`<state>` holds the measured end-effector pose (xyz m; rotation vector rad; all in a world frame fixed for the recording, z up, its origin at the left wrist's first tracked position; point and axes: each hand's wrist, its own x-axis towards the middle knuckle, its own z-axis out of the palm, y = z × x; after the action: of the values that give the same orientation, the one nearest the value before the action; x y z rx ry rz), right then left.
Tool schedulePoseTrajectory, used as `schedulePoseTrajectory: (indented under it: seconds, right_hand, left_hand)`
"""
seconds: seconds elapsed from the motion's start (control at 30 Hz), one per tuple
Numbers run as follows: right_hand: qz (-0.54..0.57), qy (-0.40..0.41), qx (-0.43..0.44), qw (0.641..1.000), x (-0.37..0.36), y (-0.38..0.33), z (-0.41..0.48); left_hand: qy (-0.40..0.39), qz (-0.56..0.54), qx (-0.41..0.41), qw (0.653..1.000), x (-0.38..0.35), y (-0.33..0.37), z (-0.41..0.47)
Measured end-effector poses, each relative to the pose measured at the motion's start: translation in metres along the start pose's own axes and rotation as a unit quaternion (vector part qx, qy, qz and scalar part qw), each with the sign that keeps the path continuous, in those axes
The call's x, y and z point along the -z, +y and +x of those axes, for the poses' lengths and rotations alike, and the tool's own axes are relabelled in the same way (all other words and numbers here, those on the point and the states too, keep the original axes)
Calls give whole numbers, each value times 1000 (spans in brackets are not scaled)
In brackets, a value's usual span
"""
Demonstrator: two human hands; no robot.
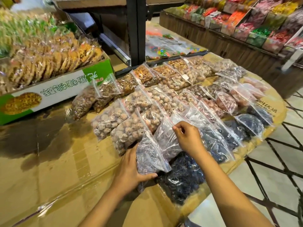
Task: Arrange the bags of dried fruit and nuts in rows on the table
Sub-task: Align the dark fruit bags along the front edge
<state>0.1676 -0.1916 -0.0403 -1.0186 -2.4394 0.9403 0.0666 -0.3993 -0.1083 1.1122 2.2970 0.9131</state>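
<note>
Spread over the tape-wrapped cardboard table [57, 161]: overlapping rows of zip bags [164, 95], nuts and dried fruit, right beside the green biscuit box [54, 90]. Near end, left hand [131, 169] wrapped round a dark-fruit bag [149, 154], propped up. Right hand [188, 138] curled, seemingly pinching the neighbouring bag [165, 138] by its top.

The left hand [131, 169] holds a dark bag [149, 154] at the edge of the table [65, 161]. The right hand [188, 138] pinches the next bag [164, 140].
</note>
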Motion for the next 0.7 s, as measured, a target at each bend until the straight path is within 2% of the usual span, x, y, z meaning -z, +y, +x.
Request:
schedulePoseTrajectory:
  seconds: [0.1,0.23,0.3,0.4,0.5,0.6,0.7]
  right_hand:
    - [-21,-6,-7,1000,0,-8,3]
    - [-40,46,26,998,-2,-35,15]
    - [-52,11,37,998,-15,-51,29]
    - [-103,-81,13,991,-43,-72,55]
    - [-92,-143,-45,984,-65,-75,71]
    - [-80,-137,-59,986,-73,-72,70]
    - [-6,-92,-67,993,-74,-75,68]
  left_hand:
    - [-9,-12,15,1000,10,3,-5]
    - [121,-49,33,991,43,-9,7]
    - [148,-27,36,988,60,-22,25]
    - [87,12,35,996,76,-42,56]
    - [22,55,18,998,73,-57,76]
    - [49,42,18,998,64,-67,83]
    - [100,41,32,994,55,-73,81]
